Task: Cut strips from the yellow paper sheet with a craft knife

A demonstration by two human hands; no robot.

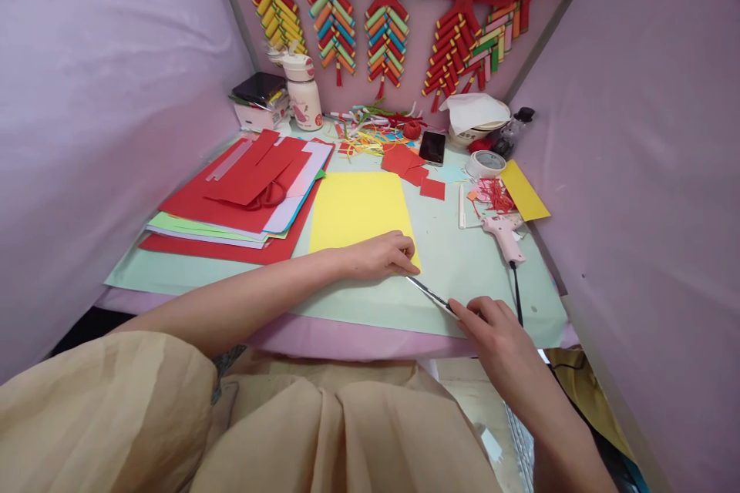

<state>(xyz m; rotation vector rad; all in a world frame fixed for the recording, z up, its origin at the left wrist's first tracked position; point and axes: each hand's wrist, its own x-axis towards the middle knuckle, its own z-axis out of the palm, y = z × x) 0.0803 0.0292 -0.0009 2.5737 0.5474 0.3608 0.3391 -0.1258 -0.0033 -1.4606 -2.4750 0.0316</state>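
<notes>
A yellow sheet of paper [361, 208] lies flat on the pale green tabletop in front of me. My left hand [385, 254] rests on its near right part, fingers curled and closed at the near right corner. My right hand [489, 320] is closed around a thin, silvery knife-like tool [428, 293], held low over the table's near side. The tool's tip points at the paper's corner, just by my left fingertips. Whether the tip touches the paper, I cannot tell.
Left of the sheet is a stack of coloured paper [202, 200] with red scissors [269, 195] on it. A pink glue gun [504, 237], tape roll [486, 163], phone [432, 148], bowl [477, 127] and bottle [304, 96] stand around. Paper fan decorations [386, 38] hang behind.
</notes>
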